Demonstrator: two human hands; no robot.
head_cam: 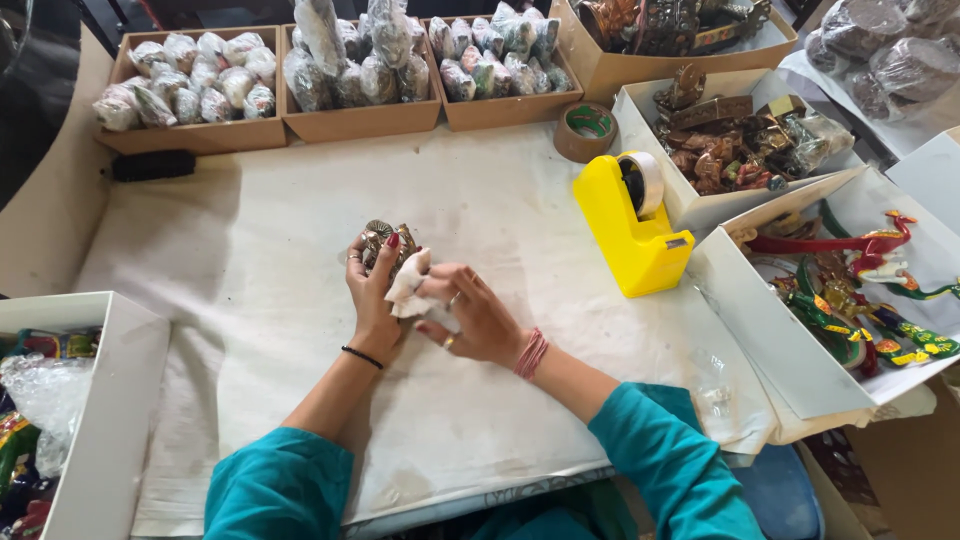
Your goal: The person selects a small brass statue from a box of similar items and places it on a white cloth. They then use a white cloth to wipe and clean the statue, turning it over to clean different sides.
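head view: looking down at a person's two bare hands over a table covered with a creased white cloth (260, 300).
left hand: the left hand (375, 290) is clenched around a small dark metal figurine (383, 240), holding it upright just above the cloth near the middle of the table; a black band sits on the wrist.
right hand: the right hand (475, 318) pinches a crumpled white rag (410, 283) and presses it against the side of the figurine; pink threads circle the wrist and rings show on the fingers.
sleeves: both forearms come out of teal sleeves (670, 460) at the bottom edge.
tape tools: a yellow tape dispenser (630, 225) stands on the cloth to the right of the hands, well apart from them; a roll of brown tape (586, 130) lies behind it.
back row: three cardboard trays (200, 135) along the far edge hold small bundles wrapped in clear plastic.
right side: an open white box (640, 110) holds dark metal figurines; nearer, another white box (760, 310) holds brightly painted red and green bird figures.
left side: a white box (110, 400) at the left edge holds more painted pieces and clear plastic wrap.
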